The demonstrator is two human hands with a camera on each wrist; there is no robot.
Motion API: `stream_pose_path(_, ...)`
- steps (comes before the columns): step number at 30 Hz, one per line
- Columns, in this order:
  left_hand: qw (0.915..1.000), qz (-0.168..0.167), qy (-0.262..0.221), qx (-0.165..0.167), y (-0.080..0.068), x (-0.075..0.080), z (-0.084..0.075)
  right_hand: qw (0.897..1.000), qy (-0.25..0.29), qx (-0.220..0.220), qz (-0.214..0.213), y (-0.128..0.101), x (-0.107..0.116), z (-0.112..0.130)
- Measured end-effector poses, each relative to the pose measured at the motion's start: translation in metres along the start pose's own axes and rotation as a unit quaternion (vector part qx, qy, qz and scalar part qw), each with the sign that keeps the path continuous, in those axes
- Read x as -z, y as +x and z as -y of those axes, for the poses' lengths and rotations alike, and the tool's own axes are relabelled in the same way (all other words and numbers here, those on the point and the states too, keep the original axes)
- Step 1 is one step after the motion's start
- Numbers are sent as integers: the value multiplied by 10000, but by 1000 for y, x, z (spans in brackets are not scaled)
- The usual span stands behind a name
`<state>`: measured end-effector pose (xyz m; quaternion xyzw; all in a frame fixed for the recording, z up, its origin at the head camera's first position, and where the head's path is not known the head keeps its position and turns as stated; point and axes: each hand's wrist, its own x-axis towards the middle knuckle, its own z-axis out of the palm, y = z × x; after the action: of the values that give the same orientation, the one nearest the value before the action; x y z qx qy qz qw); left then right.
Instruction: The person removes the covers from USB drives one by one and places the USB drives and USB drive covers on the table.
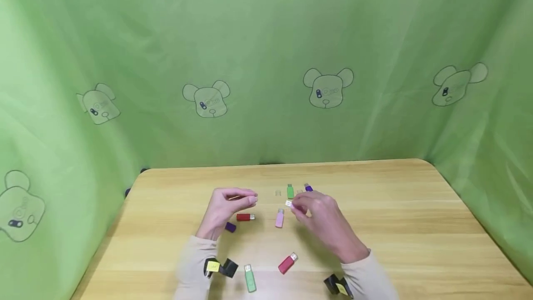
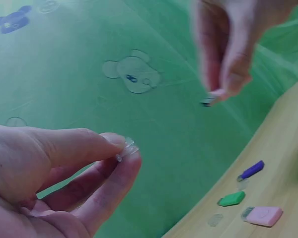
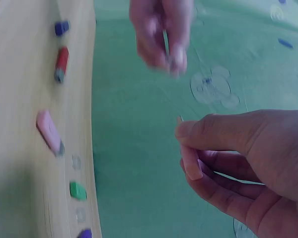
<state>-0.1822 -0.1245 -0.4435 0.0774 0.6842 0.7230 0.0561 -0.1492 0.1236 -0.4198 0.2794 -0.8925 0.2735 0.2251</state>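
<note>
In the left wrist view, my left hand [image 1: 222, 209] pinches a small clear plastic cap [image 2: 129, 148] between thumb and fingertips. My right hand [image 1: 326, 221] holds a pink USB flash drive [image 3: 190, 161], its metal plug pointing out past the fingertips toward the left hand. Both hands are raised over the table, with a gap between cap and drive. On the wood below them lies another pink flash drive [image 1: 279, 220]. A red flash drive [image 1: 243, 217] lies near the left hand, and a purple one [image 1: 230, 227] is partly hidden by that wrist.
Behind the hands lie a green flash drive [image 1: 290, 192], a purple flash drive [image 2: 253, 169] and two loose clear caps, one the left cap [image 1: 278, 193]. Nearer are a second red drive [image 1: 287, 263] and a second green drive [image 1: 250, 279]. A green curtain [image 1: 266, 59] surrounds the wooden table [image 1: 416, 226].
</note>
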Motion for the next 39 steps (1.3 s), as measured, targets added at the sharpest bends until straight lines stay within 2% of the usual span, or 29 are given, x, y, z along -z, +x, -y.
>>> stream_pose_path(1, 10000, -50, -30, 14, -1, 3, -1, 10000, 19, -61, -39, -1, 3, -3)
stream_pose_path(5, 9999, 96, -5, 89, 0, 5, -4, 9998, 114, -120, -132, -1, 8, -14)
stream_pose_path(11, 9996, -192, -50, 203, 1, 3, -5, 9961, 100, -718, -500, -5, 12, -41)
stream_pose_path(16, 9995, -170, 114, 247, 2, -1, -5, 9912, -30, -1139, -674, -10, 9, -65)
stream_pose_path(21, 9993, -178, 228, 224, 4, -4, -2, 9879, -68, -1368, -732, -7, 0, -86)
stream_pose_path(25, 9993, -117, 344, 123, 5, -7, 0, 9840, -153, -1650, -648, -6, -9, -106)
stream_pose_path(31, 9983, -70, 585, 21, 5, -11, 3, 9747, -303, -2206, -179, -6, -24, -131)
stream_pose_path(35, 9984, -11, 568, -10, 5, -14, 5, 9720, -382, -2320, -65, -5, -30, -139)
stream_pose_path(39, 9992, 13, 411, 21, 6, -17, 6, 9713, -534, -2315, -123, -7, -36, -143)
